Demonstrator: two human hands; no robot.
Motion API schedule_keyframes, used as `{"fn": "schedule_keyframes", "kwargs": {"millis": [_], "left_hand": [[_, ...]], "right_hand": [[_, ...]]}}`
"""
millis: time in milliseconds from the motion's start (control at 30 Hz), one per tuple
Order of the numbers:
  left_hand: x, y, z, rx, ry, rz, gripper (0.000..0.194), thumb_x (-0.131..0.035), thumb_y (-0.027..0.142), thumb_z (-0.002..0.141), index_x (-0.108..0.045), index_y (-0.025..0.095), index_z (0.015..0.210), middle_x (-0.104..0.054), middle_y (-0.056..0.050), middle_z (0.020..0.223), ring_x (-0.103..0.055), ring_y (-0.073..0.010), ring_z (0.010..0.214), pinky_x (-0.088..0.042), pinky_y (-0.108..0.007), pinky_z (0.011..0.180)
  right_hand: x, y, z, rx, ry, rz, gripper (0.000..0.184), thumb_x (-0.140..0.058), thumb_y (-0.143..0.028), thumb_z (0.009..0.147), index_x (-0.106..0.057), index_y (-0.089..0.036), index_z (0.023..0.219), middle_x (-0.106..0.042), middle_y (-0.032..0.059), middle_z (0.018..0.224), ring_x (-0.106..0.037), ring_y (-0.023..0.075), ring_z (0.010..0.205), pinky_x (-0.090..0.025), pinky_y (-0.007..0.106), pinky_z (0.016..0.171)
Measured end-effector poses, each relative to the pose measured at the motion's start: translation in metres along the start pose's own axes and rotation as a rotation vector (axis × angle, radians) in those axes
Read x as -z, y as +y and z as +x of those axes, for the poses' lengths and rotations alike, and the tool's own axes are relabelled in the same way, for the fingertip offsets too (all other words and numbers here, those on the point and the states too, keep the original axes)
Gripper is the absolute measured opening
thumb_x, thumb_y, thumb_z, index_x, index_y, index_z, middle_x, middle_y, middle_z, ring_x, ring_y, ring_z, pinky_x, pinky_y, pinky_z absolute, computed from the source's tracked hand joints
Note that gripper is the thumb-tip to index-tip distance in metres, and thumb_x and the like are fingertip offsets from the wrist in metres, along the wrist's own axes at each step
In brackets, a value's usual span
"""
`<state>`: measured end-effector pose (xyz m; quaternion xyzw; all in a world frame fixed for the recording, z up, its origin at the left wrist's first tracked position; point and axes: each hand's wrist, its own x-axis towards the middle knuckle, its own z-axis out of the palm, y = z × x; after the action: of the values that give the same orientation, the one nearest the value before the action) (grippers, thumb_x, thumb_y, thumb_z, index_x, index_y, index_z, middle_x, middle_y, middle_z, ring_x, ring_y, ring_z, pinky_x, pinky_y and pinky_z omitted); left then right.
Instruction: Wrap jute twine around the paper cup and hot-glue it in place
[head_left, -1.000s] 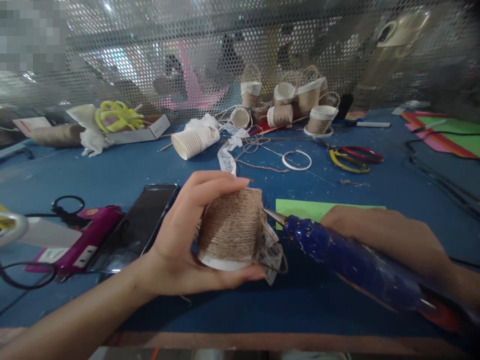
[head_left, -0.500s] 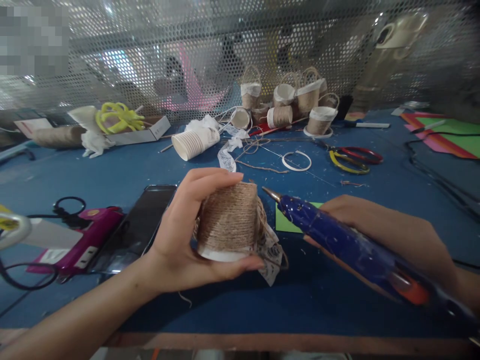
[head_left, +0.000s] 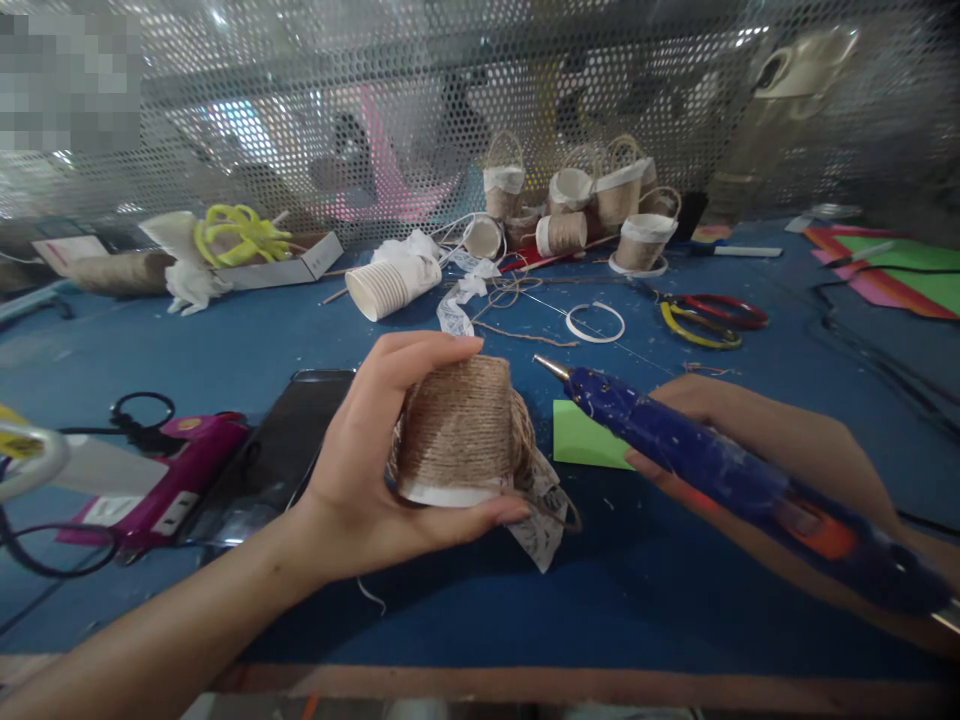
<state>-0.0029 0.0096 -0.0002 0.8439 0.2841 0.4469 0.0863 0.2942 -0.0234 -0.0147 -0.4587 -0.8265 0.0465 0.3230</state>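
My left hand [head_left: 367, 460] grips a paper cup wrapped in jute twine [head_left: 457, 425], fingers over its upper side and thumb along the white rim below. Behind the cup's right side lie loose twine and a strip of white lace [head_left: 546, 525], partly hidden by the cup. In my right hand [head_left: 787, 440] is a blue glue gun [head_left: 697, 465], its metal nozzle pointing left, a short gap away from the cup. Beneath the nozzle end a green paper note [head_left: 589, 437] lies on the table.
Finished twine baskets [head_left: 619, 190] stand at the back by a perforated metal panel [head_left: 300, 120]. Stacked paper cups [head_left: 394, 285], a white ring [head_left: 595, 322] and scissors [head_left: 705, 320] lie mid-table. A phone [head_left: 277, 440] and a magenta power strip [head_left: 169, 480] are at left, coloured paper [head_left: 892, 265] at right.
The glue gun has shifted slightly right and its nozzle has risen, widening the gap to the cup. My left hand and the cup have hardly moved.
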Motion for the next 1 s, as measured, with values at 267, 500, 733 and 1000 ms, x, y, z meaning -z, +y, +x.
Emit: {"fn": "schedule_keyframes", "kwargs": {"millis": [267, 500, 733, 1000], "left_hand": [[0.000, 0.002, -0.001, 0.023, -0.020, 0.023, 0.076, -0.079, 0.062, 0.079, -0.048, 0.032, 0.141, -0.057, -0.009, 0.123, -0.061, -0.0325, 0.110, -0.059, -0.058, 0.094], [-0.001, 0.001, 0.000, 0.001, -0.027, 0.004, 0.078, -0.081, 0.058, 0.078, -0.048, 0.029, 0.142, -0.057, -0.011, 0.124, -0.060, -0.0333, 0.109, -0.057, -0.059, 0.093], [0.000, 0.001, -0.001, 0.004, -0.038, -0.021, 0.080, -0.084, 0.054, 0.077, -0.048, 0.028, 0.143, -0.056, -0.012, 0.126, -0.060, -0.0334, 0.109, -0.057, -0.059, 0.094], [-0.002, 0.000, -0.002, -0.014, -0.049, -0.012, 0.085, -0.089, 0.049, 0.072, -0.048, 0.029, 0.144, -0.057, -0.012, 0.127, -0.061, -0.0346, 0.110, -0.058, -0.059, 0.094]], "right_hand": [[0.006, -0.003, 0.001, 0.012, -0.092, 0.119, 0.014, -0.057, -0.019, 0.088, -0.053, -0.032, 0.089, -0.069, -0.0121, 0.086, -0.067, 0.0108, 0.071, -0.046, 0.024, 0.063], [0.003, -0.005, -0.001, -0.027, -0.099, 0.131, 0.010, -0.056, -0.022, 0.086, -0.055, -0.032, 0.087, -0.070, -0.0120, 0.082, -0.068, 0.0115, 0.068, -0.042, 0.026, 0.060], [-0.001, -0.002, -0.002, -0.025, -0.139, 0.139, 0.010, -0.052, -0.025, 0.080, -0.057, -0.031, 0.086, -0.072, -0.0107, 0.083, -0.070, 0.0115, 0.070, -0.042, 0.027, 0.061], [-0.004, 0.002, 0.000, 0.032, -0.179, 0.173, 0.017, -0.046, -0.023, 0.077, -0.057, -0.031, 0.088, -0.071, -0.0077, 0.084, -0.069, 0.0142, 0.071, -0.043, 0.030, 0.061]]}}
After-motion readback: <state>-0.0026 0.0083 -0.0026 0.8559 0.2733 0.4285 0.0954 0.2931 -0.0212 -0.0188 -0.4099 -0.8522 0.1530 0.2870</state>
